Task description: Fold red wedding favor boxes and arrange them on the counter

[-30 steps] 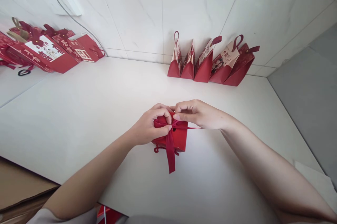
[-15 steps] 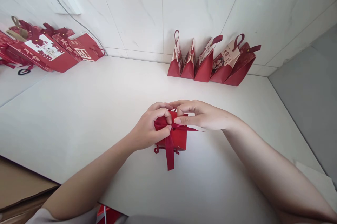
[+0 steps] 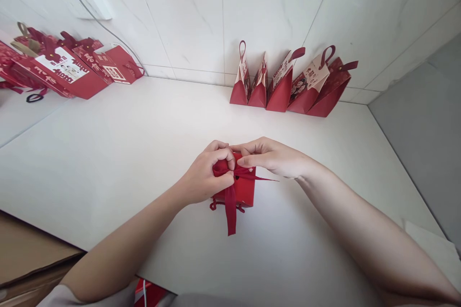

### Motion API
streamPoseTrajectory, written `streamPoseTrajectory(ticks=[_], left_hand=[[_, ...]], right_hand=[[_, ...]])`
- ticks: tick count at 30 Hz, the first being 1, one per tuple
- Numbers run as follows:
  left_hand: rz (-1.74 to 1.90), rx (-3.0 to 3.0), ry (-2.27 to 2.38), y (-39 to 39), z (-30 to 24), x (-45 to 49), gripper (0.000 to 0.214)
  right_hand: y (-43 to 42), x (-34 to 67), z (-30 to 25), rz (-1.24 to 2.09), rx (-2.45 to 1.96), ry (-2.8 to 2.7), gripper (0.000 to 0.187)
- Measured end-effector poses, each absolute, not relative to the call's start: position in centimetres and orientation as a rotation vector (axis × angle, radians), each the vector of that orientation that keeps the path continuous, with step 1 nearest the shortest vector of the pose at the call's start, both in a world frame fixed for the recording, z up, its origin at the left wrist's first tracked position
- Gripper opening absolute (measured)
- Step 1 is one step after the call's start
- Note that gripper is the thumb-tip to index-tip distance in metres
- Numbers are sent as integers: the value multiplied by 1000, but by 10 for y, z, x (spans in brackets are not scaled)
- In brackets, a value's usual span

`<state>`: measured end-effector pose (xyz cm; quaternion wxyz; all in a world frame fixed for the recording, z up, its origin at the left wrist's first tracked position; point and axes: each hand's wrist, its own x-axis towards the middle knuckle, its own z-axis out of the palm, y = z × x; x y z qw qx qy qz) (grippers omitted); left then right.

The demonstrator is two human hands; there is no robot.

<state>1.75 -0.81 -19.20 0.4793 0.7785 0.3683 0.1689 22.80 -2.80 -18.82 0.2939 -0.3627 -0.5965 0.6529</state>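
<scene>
A small red gift box [image 3: 247, 195] sits on the white table in front of me. Around its top runs a dark red ribbon [image 3: 231, 215], gathered into a bow, with one tail hanging over the near side and another pointing right. My left hand [image 3: 206, 176] pinches the ribbon near the knot, thumb and forefinger closed on the left loop. At the right of the knot, my right hand [image 3: 272, 157] has its thumb and curled fingers on the ribbon; its fingertips are partly hidden. A twisted red cord [image 3: 213, 206] shows at the box's near edge.
Several folded red gift boxes [image 3: 279, 91] with ribbon loops stand against the tiled wall. More red boxes [image 3: 88, 81] lie at the back left, near a cable [image 3: 97, 21] and a black ring [image 3: 35, 98]. Cardboard [image 3: 32, 249] lies at lower left.
My right hand has shifted slightly left, its thumb and fingers drawing together over the ribbon right of the knot. My left hand keeps its pinch.
</scene>
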Motion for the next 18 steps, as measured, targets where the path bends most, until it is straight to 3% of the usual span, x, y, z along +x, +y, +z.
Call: streamPoseTrajectory(ticks=[3,11,15,18], left_hand=[[456,1861,867,-6,-195,18,3],[620,1702,851,7,-209,17,8],[600,1661,915,10,-207,15,4],[470,1728,893,9,-202,14,1]], right_hand=[[-26,231,-183,1774,-895,-1648,29],[-28,243,-181,1632,-1010,-1863,50],[-27,236,-186,1607,-935,-1740,35],[-24,230,-190,1645,-974,-1618,36]])
